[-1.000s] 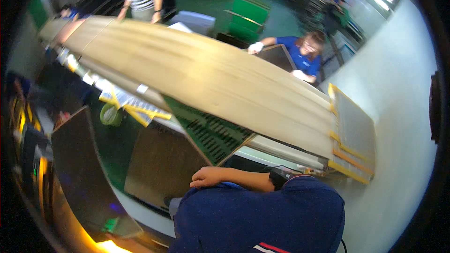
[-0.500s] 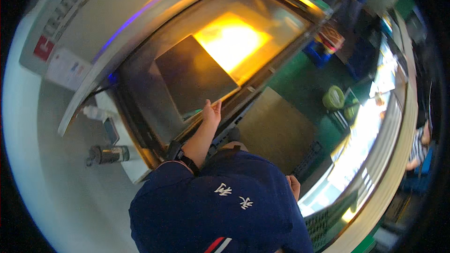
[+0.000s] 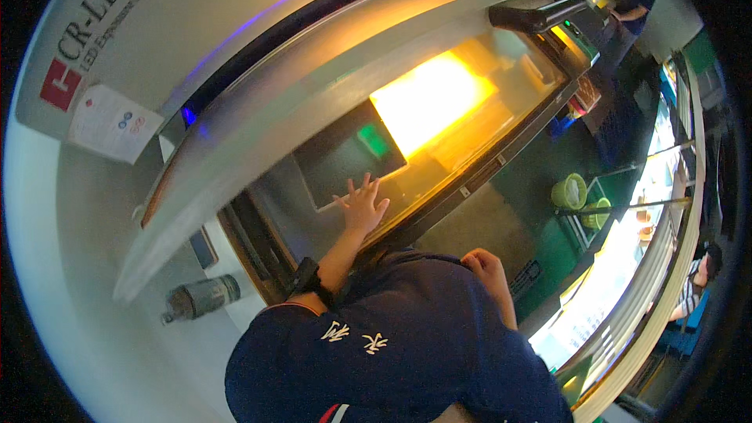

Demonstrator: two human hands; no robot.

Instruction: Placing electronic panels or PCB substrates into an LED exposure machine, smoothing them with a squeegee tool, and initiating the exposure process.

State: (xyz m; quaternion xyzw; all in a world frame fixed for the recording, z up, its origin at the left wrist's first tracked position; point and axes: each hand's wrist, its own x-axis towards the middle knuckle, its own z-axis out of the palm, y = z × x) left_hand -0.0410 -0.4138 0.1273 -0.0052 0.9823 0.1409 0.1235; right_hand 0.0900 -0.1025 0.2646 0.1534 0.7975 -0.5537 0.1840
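- So what just changed: half a second ago the left hand (image 3: 363,210) had its fingers bunched at the near edge of the dark panel (image 3: 337,160); now it's spread wide, fingertips over that edge.
- I'd read that as the panel's weight being on the bed (image 3: 466,160) and not on the fingers anymore.
- The panel lies flat just left of the glowing patch (image 3: 431,102), along its border, with a green reflection (image 3: 372,141) on top.
- The right hand (image 3: 487,265) is half curled by the dark shirt (image 3: 407,360). Poor angle, so I can't tell if it's pinching anything, or if the left one is pressing or hovering.
- Bed looks glossy and yellow-lit, pale curved lid (image 3: 329,55) arching along its far side.
- Off to the left: a bottle (image 3: 202,298) and a phone-like slab (image 3: 204,249).
- Room: green floor (image 3: 540,282), green bins (image 3: 569,190), bright desk (image 3: 619,254) on the right, another person (image 3: 633,0) past the bed's far end.
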